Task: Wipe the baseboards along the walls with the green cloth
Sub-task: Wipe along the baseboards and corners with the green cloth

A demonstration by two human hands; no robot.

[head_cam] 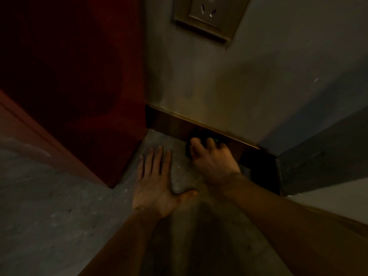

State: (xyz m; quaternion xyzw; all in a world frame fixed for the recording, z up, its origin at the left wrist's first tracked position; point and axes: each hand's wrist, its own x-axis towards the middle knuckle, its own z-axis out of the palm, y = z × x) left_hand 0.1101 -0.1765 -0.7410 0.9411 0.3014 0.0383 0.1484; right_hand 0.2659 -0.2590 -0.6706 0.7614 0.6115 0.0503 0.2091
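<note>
A dark wooden baseboard [171, 124] runs along the foot of a grey wall, slanting down to the right. My right hand [213, 158] presses a dark green cloth [216, 140] against the baseboard near its middle; only small bits of cloth show past the fingers. My left hand [157, 182] lies flat on the grey speckled floor [59, 216], fingers spread, just left of the right hand and holding nothing. The scene is dim.
A dark red door or panel [79, 86] stands at the left and meets the wall at a corner. A wall socket [209, 14] sits high on the wall. A wall corner [278, 156] juts out at the right.
</note>
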